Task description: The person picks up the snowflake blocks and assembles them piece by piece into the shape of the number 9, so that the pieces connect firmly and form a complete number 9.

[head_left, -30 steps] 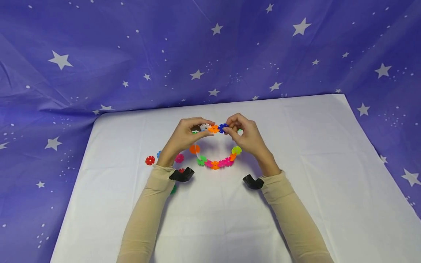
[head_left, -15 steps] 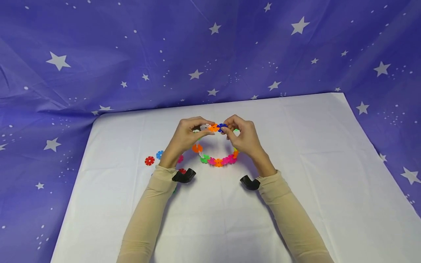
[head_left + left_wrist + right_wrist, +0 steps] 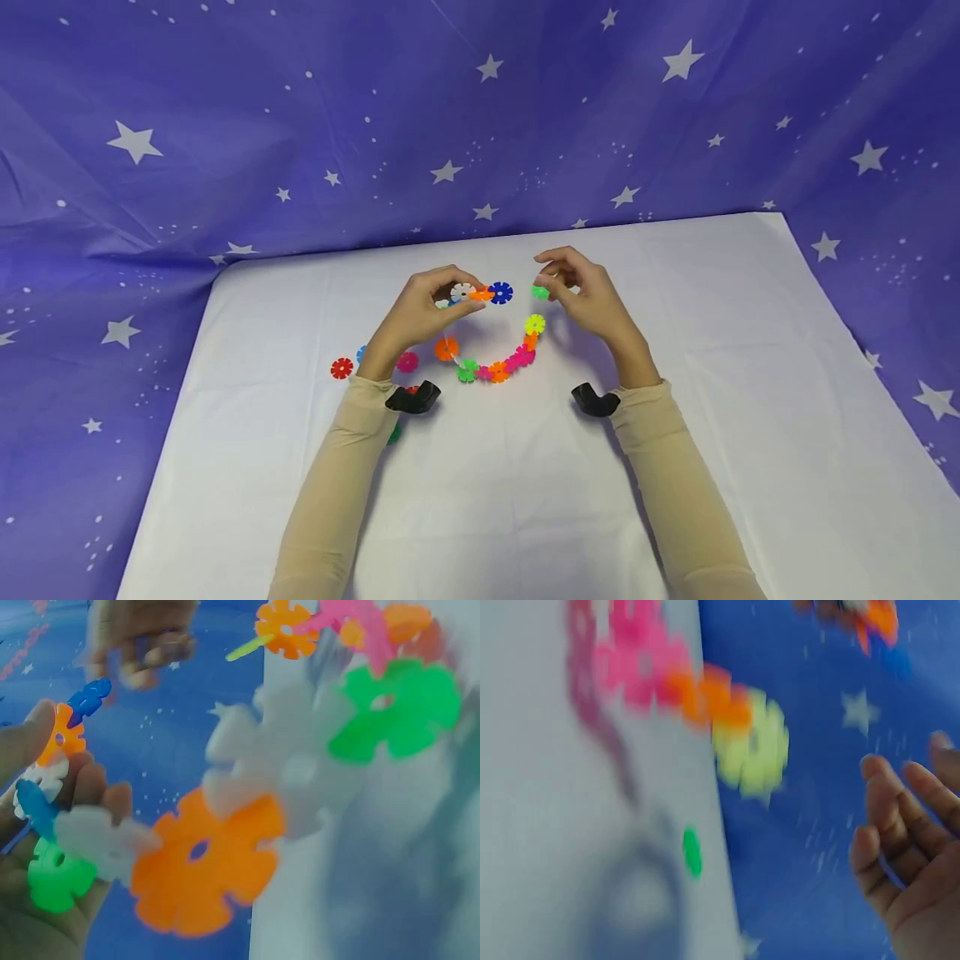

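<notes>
A curved chain of notched plastic snowflake discs hangs from my left hand (image 3: 431, 304), which pinches an orange snowflake disc (image 3: 61, 739) between thumb and fingers. A dark blue snowflake disc (image 3: 500, 292) sticks out past it as one end of the chain. At the other end is a yellow snowflake disc (image 3: 535, 324), joined to an orange one. My right hand (image 3: 588, 296) is apart from the chain, its fingers loosely bent and holding nothing in the right wrist view. Beside its fingers in the head view shows a green disc (image 3: 540, 292), which lies on the cloth in the right wrist view.
Loose discs lie left of the chain on the white-covered table (image 3: 750, 375): a red one (image 3: 342, 368), a pink one (image 3: 407, 362), and others partly hidden by the left arm. A purple-blue star-printed curtain (image 3: 375, 125) stands behind the table.
My right hand has let go of the dark blue disc and moved right, away from it. The left hand keeps its pinch; the chain below has swung slightly.
</notes>
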A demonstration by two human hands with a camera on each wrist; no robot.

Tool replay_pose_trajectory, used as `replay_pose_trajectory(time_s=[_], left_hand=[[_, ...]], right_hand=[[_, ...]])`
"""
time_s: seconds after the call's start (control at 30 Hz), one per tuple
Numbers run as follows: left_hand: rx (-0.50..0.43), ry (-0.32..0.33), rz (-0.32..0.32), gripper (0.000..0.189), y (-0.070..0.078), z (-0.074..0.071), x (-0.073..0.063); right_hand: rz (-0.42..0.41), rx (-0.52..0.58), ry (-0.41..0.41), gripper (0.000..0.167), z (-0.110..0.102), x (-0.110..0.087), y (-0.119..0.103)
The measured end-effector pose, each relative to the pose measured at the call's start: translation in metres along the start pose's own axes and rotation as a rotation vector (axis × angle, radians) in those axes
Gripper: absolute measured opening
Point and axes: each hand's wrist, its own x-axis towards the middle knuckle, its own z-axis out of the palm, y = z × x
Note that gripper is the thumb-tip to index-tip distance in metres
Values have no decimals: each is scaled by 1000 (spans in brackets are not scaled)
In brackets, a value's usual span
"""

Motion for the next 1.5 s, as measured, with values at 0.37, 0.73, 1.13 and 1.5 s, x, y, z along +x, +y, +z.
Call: replay_pose_trajectory(time_s=[0.37, 0.73, 1.13, 1.5], left_hand=[[-68, -49, -12, 20, 18, -12, -11], [-86, -43, 11, 41, 23, -13, -8], [7, 31, 162, 43, -12, -2, 3], [19, 95, 221, 42, -12, 2, 5]], right_hand=[[216, -298, -304, 36, -10, 18, 62], [248, -547, -376, 28, 0, 32, 55], [251, -459, -250, 20, -5, 20, 51], [93, 184, -70, 14, 11, 3, 9]])
